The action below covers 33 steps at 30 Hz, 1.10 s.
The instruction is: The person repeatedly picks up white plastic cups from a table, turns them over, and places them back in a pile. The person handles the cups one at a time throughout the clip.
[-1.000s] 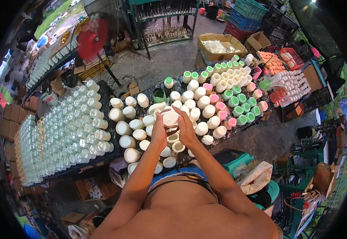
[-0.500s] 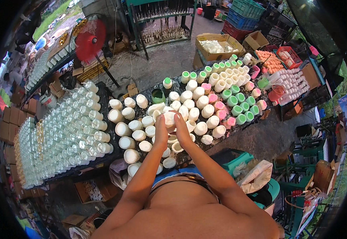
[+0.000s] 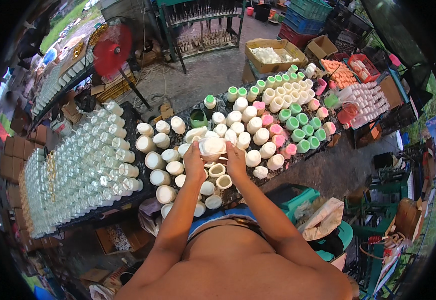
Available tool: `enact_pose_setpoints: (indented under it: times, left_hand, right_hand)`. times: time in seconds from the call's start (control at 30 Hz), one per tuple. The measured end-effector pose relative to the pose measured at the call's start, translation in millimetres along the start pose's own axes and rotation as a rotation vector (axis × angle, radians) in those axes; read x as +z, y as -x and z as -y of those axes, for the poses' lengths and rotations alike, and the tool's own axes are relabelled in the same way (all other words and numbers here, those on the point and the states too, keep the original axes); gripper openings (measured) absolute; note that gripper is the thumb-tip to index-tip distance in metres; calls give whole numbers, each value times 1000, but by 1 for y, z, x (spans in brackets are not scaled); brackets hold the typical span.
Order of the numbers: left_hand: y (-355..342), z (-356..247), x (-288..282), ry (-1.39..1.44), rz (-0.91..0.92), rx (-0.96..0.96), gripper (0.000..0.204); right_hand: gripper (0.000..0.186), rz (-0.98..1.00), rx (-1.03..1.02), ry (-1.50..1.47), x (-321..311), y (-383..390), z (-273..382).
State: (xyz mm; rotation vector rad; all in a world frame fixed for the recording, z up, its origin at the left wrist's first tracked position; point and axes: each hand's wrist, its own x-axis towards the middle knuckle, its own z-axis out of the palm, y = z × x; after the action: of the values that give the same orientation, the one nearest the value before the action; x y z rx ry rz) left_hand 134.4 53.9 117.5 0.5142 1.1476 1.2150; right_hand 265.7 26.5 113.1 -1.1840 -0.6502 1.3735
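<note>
Between my two hands is a pale, rounded, wax-like white piece [image 3: 212, 146], held above the table. My left hand [image 3: 194, 162] grips its left edge, and my right hand [image 3: 236, 161] grips the right one, with thumbs and fingers closed on it. Around and below stand many white candle-like cylinders [image 3: 155, 161], some with domed white tops. Two hollow cream-coloured cups [image 3: 223, 181] show just under my hands. Beyond the piece is a dark green translucent container [image 3: 198, 118]. The underside of the piece is hidden.
Rows of clear glass jars [image 3: 93, 165] fill the left table. Green-topped cylinders [image 3: 298, 127] and pink-topped ones [image 3: 276, 129] stand to the right. Farther off are a cardboard box [image 3: 273, 62] with white lumps, a red fan [image 3: 113, 50] and stacked crates [image 3: 300, 22].
My hands have spread apart and turned. The white piece, cupped between my palms before, now lies wider and flatter between my fingers.
</note>
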Motion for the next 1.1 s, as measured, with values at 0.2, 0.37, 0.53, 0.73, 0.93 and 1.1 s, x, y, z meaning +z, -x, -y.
enact_pose_setpoints:
  times: [0.2, 0.37, 0.53, 0.73, 0.93, 1.1]
  left_hand:
    - [0, 4, 3, 74, -77, -43, 38]
    - [-1, 10, 2, 146, -82, -7, 39]
    - [13, 2, 19, 199, 80, 9, 42]
    - [30, 4, 33, 354, 45, -206, 42]
    - [0, 29, 19, 360, 70, -348, 32]
    - [-25, 67, -3, 547, 191, -453, 41]
  right_hand:
    - [46, -126, 177, -101, 0, 10, -15]
    - [45, -71, 222, -36, -7, 15, -10]
    - [41, -216, -101, -81, -6, 16, 1]
    - [40, -350, -345, 49, -13, 7, 5]
    - [37, -370, -206, -219, -12, 3, -7]
    - [37, -302, 139, -587, -5, -1, -8]
